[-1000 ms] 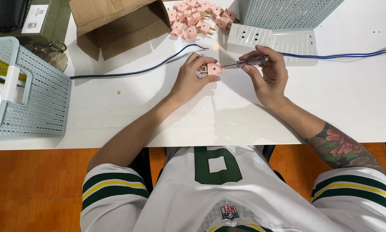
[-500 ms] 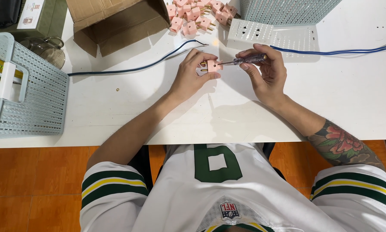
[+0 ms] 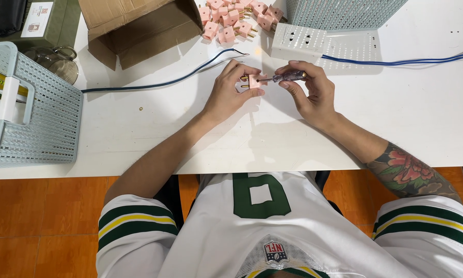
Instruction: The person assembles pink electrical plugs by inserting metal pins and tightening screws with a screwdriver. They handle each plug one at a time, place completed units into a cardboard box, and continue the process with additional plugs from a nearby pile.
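My left hand (image 3: 230, 90) grips a small pink plug (image 3: 254, 81) with brass pins, held just above the white table (image 3: 139, 139). My right hand (image 3: 309, 92) holds a small screwdriver (image 3: 285, 77) with a dark translucent handle, its tip against the plug. A blue cable (image 3: 159, 82) lies on the table left of my hands, its bare end near my left fingers. A pile of several pink plugs (image 3: 236, 18) sits at the far edge.
A white perforated socket strip (image 3: 319, 44) with a blue cable (image 3: 401, 62) lies beyond my right hand, behind it a mesh basket (image 3: 345, 13). An open cardboard box (image 3: 139, 25) stands at the back left. A light blue basket (image 3: 36, 113) sits at the left.
Both hands with plug and screwdriver sit slightly nearer the table's middle in view; the camera has shifted a little. The grip on both is unchanged.
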